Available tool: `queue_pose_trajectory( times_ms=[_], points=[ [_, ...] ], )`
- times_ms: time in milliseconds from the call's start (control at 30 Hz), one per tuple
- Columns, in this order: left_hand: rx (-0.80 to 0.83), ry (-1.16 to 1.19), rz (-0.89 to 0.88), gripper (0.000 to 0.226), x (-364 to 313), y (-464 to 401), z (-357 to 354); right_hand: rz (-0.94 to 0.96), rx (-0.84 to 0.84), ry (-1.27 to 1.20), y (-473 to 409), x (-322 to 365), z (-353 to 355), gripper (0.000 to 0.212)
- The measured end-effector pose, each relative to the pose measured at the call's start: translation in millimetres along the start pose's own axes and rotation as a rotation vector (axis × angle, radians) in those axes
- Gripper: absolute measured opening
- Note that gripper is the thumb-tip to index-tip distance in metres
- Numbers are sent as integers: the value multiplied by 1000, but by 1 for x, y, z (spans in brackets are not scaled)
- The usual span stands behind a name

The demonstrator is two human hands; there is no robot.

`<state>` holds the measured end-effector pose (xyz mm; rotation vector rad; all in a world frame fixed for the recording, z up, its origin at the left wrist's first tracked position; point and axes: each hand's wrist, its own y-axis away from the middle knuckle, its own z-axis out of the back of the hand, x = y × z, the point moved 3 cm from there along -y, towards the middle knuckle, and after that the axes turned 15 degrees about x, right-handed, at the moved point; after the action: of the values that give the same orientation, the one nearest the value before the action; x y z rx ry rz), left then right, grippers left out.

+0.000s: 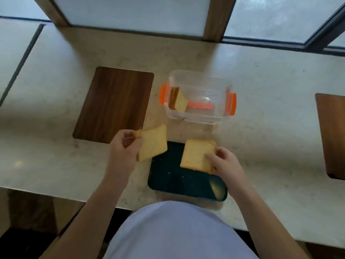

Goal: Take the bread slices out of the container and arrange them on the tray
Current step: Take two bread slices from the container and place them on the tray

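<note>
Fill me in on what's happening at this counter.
A person is moving bread from a clear container to a dark tray. The right hand is setting one slice down on the tray's far right part. The left hand holds a second slice in the air over the tray's left edge. At least one more slice leans inside the container.

Daylight enters through the frosted window panes (pixel 134 14) along the top of the frame, leaving the far counter (pixel 261 81) bright and the near foreground dim. Soft shadows from the wooden window posts (pixel 216 17) fall across the counter's centre. A pale glare patch sits on the dark tray (pixel 168 176) at its lower right corner. Wide-angle distortion bends the straight edges at left and right. The whole frame is slightly soft, with motion blur on the transparent container (pixel 199 116).
</note>
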<state>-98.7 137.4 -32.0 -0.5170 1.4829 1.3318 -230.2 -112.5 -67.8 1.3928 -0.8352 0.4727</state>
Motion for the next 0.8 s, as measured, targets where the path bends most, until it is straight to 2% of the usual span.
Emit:
queue_pose_trajectory(
  times_ms=[100, 233, 333, 433, 600, 733, 800],
  points=[
    [-7, 189, 201, 17, 45, 17, 3, -87, -26, 84, -9, -28, -17, 9],
    [-39, 247, 289, 18, 68, 31, 3, -129, -27, -21, -26, -48, -29, 7],
    [-43, 242, 274, 21, 74, 36, 6, -156, 15, -161, -38, -55, -39, 8],
    [-51, 220, 249, 13, 76, 37, 12, -177, 42, -205, -50, -56, -53, 4],
    [-80, 166, 239, 13, 79, 36, 28, -230, 97, -303, -66, -50, -76, 25],
    [-91, 142, 216, 12, 81, 36, 35, -264, 82, -339, -74, -50, -84, 25],
    [-85, 68, 188, 10, 81, 36, 35, -266, 59, -280, -79, -49, -87, 29]
  ],
)
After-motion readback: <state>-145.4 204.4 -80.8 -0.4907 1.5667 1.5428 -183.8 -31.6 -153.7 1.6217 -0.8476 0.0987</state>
